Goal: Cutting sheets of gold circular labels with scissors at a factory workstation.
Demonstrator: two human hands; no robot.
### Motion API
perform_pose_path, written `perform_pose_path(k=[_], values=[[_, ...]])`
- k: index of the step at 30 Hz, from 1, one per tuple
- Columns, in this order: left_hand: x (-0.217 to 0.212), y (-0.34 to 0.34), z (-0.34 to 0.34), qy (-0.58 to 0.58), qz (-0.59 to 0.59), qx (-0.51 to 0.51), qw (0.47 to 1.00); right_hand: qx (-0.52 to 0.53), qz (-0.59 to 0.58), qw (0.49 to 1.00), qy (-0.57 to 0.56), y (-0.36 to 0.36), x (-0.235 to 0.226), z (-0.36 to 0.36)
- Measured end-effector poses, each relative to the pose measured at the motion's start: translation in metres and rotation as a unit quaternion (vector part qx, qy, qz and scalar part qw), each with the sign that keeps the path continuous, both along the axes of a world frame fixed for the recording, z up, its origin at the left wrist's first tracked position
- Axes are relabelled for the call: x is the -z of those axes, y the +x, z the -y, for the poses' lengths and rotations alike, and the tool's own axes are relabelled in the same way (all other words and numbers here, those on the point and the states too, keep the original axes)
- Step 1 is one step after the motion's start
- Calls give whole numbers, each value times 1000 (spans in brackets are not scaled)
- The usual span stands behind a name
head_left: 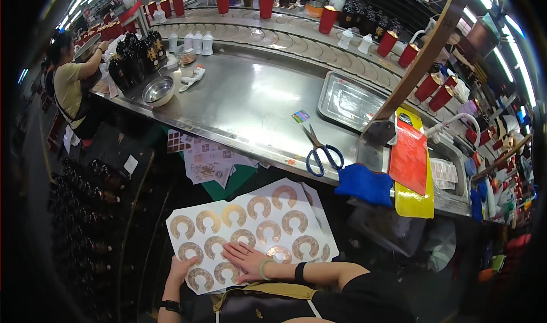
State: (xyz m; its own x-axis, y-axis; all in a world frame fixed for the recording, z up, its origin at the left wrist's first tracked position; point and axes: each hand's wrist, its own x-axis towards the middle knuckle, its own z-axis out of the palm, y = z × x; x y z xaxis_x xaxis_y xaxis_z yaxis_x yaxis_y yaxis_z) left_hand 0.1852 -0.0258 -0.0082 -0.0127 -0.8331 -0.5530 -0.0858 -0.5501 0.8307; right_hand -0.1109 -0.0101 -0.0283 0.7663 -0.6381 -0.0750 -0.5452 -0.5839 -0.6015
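Observation:
A white sheet point(225, 233) printed with rows of gold C-shaped decals lies before me at the front, over my lap. Another printed sheet point(320, 216) shows from under its right side. My left hand point(181, 267) grips the lower left edge, thumb on top and the other fingers hidden underneath. Flat on the printed face rests my right hand point(246, 261), its fingers stretched out over the lower middle decals. I see nothing held in it.
A steel table point(239, 89) holds scissors point(320, 153), a blue cloth point(364, 184), a metal tray point(347, 103) and a steel bowl point(158, 90). Dark bottles point(128, 61) stand far left, where another person point(74, 83) works. Red cups point(266, 5) stand along the conveyor point(250, 35) behind.

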Motion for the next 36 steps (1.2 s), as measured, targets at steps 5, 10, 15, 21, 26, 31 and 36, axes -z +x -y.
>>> perform_pose_path(k=[5,10,15,21,26,31,36], values=[[2,1,0,-3,9,-2,1000,-3,12,1000,9,0,2,1],[7,4,-1,16,19,-8,1000,0,9,1000,1,0,3,0],[13,6,-1,27,3,-6,1000,-4,12,1000,18,0,3,0],[4,-1,0,30,3,-28,999,-7,9,1000,29,-2,-6,2],[-2,-5,4,19,22,-9,1000,-3,36,999,12,-4,-1,5],[5,7,-2,31,37,0,999,98,123,987,-22,-38,7,4],[7,15,-12,24,56,6,998,287,26,951,-109,-103,-4,1]])
